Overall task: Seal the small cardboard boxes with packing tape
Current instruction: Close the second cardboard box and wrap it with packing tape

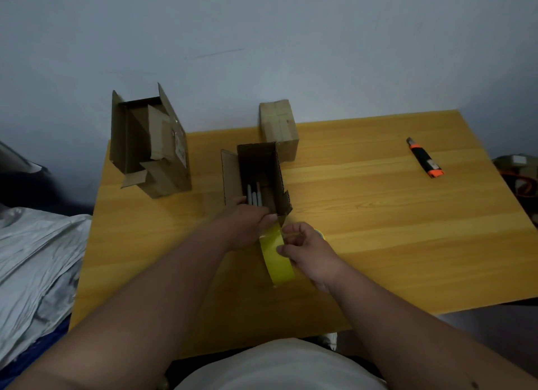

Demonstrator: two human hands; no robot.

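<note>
— wooden table (378, 244) against a pale wall, seen from above; what sits closest to the person?

— a roll of yellow packing tape (276, 258), standing on edge on the tabletop near the front edge. the right hand (305, 251) has its fingers curled round the roll's right side, with the fingertips pinching at the top of the roll where the tape end seems to be.

— and the left hand (247, 222)?

— it grips the near wall of the open cardboard box (259, 177), thumb at the corner just above the tape roll. the two hands are almost touching.

— what's in that box?

— a few pens or markers (254, 196) lying along the bottom, pale barrels side by side. the flaps stand up; the right one has a torn, jagged near edge.

— further back?

— just behind the open box, touching or nearly so, a small closed box (279, 127) at the far edge of the table; a strip runs down its top and front. to the left, well apart, a larger opened carton (151, 145) stands at the table's far left corner, flaps splayed, a label on its side.

— anything on the right?

— a black and orange utility knife (425, 158) lying flat, far from both hands. off the table's left side lies crumpled grey fabric (37, 258).
</note>
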